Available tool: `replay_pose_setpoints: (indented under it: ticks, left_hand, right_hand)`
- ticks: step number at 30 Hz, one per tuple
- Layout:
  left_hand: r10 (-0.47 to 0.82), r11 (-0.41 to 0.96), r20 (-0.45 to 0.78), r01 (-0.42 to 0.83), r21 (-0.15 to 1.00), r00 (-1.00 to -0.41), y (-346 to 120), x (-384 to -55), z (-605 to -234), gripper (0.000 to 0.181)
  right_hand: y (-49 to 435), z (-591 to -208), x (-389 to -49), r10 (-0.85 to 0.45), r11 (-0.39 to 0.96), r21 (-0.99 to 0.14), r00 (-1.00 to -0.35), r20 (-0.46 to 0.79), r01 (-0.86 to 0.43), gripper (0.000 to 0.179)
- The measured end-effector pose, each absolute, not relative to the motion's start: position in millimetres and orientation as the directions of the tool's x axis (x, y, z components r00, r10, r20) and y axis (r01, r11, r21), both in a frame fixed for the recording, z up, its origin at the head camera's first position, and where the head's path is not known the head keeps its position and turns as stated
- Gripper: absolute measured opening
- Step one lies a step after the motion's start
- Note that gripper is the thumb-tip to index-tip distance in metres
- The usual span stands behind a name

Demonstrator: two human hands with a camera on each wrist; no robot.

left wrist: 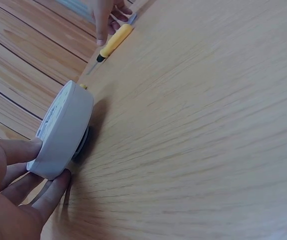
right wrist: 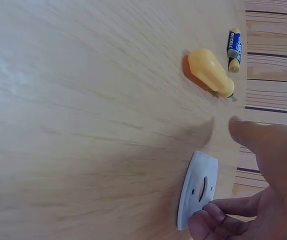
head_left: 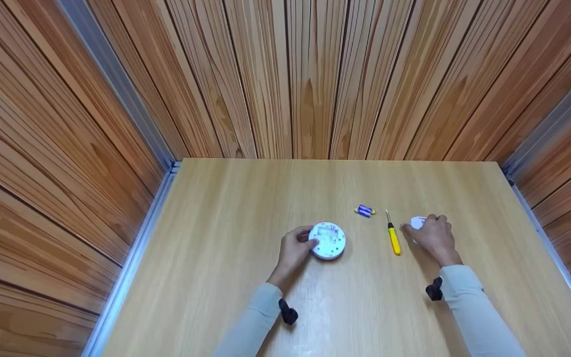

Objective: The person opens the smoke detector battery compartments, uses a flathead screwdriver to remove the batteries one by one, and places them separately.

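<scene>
My left hand (head_left: 294, 250) holds a round white plastic device (head_left: 329, 245) by its left edge, thumb on the top face and fingers beneath. A recessed rectangular compartment and several small holes show on that face. In the left wrist view the device (left wrist: 66, 130) is tilted, its far side close to the tabletop. At the right, my right hand (head_left: 438, 239) is over a small flat white plate (head_left: 417, 222) with a slot and small holes. In the right wrist view its fingertips touch the edge of the plate (right wrist: 199, 187), while the thumb stays apart from it.
Between the hands lies a yellow-handled screwdriver (head_left: 394, 240), its tip pointing away. Two blue-and-yellow batteries (head_left: 365, 210) lie side by side beyond it. Wood-panelled walls (head_left: 310, 84) enclose the table (head_left: 226, 208) at the back and sides.
</scene>
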State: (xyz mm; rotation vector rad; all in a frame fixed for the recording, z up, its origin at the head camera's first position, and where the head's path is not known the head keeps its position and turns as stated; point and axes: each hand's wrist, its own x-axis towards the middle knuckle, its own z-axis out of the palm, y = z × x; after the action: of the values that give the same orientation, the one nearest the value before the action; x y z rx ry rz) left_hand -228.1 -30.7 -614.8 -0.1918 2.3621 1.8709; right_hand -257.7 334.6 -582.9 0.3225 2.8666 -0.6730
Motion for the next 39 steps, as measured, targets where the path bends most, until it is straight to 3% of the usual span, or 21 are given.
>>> replay_pose_setpoints:
  ticks: [8,17,24,28,39]
  left_hand:
    - [-0.013,0.237,-0.143,-0.142,0.961,-0.99,-31,-228,-615,0.035]
    - [-0.014,0.241,-0.156,-0.155,0.958,-0.988,-31,-228,-614,0.035]
    - [-0.022,0.246,-0.178,-0.178,0.953,-0.984,-31,-227,-614,0.036]
    - [-0.022,0.24,-0.192,-0.191,0.952,-0.981,-31,-227,-614,0.036]
    - [-0.014,0.219,-0.18,-0.179,0.959,-0.983,-31,-229,-613,0.036]
  right_hand:
    - [334,-585,-262,0.194,0.862,-0.426,-0.956,-0.221,0.273,0.077]
    - [338,-585,-263,0.163,0.865,-0.453,-0.974,-0.156,0.217,0.054]
    - [341,-581,-261,0.222,0.86,-0.41,-0.946,-0.237,0.305,0.068]
    - [343,-579,-260,0.226,0.851,-0.413,-0.937,-0.266,0.323,0.067]
    - [341,-585,-260,0.221,0.862,-0.429,-0.961,-0.164,0.271,0.06]
